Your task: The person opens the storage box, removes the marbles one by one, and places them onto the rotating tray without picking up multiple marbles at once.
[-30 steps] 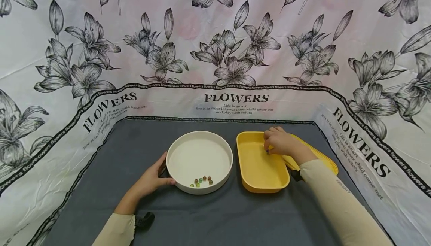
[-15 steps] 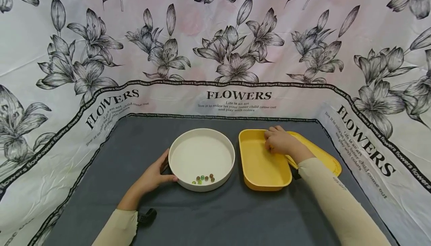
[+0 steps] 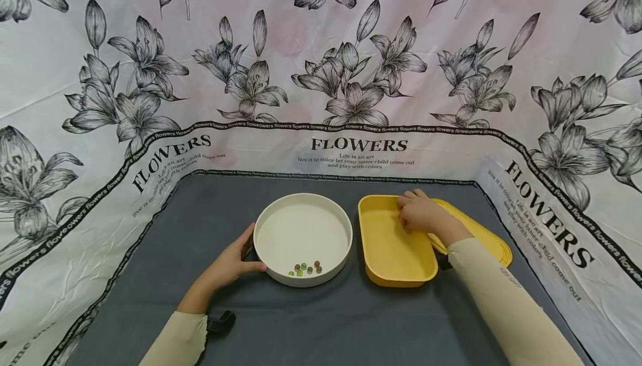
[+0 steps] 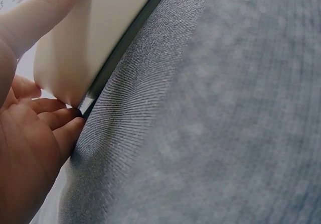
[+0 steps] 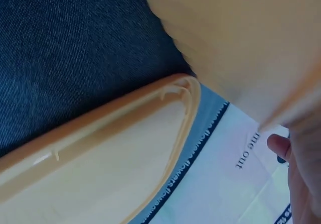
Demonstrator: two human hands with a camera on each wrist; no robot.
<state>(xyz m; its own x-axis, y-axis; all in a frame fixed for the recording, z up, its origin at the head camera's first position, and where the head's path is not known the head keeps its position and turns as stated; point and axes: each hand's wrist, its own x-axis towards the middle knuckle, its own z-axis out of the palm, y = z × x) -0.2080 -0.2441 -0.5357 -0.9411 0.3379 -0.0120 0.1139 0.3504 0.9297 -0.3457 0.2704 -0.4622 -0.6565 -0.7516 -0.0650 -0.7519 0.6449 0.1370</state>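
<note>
My left hand (image 3: 228,268) rests against the outer wall of a round white dish (image 3: 301,227). In the left wrist view its thumb lies along the wall (image 4: 105,23) and its fingertips touch near the bottom edge. Several small brown and green marbles (image 3: 310,269) lie in the dish near its front. My right hand (image 3: 423,214) reaches over the right side of a yellow rectangular box (image 3: 396,260), fingers pointing down inside. A small dark blue marble (image 5: 282,158) shows between thumb and fingers in the right wrist view; the head view hides it.
A yellow lid (image 3: 478,235) leans or lies beside the box, under the right forearm. Grey cloth (image 3: 321,321) covers the table. A white flower-printed sheet (image 3: 351,76) hangs behind and at both sides. A black wrist strap (image 3: 220,322) sits at the left wrist.
The blue marble, visible at my right fingertips a second ago, is now hidden in the head view. Both hands have stayed nearly in place; the whole view has shifted slightly.
</note>
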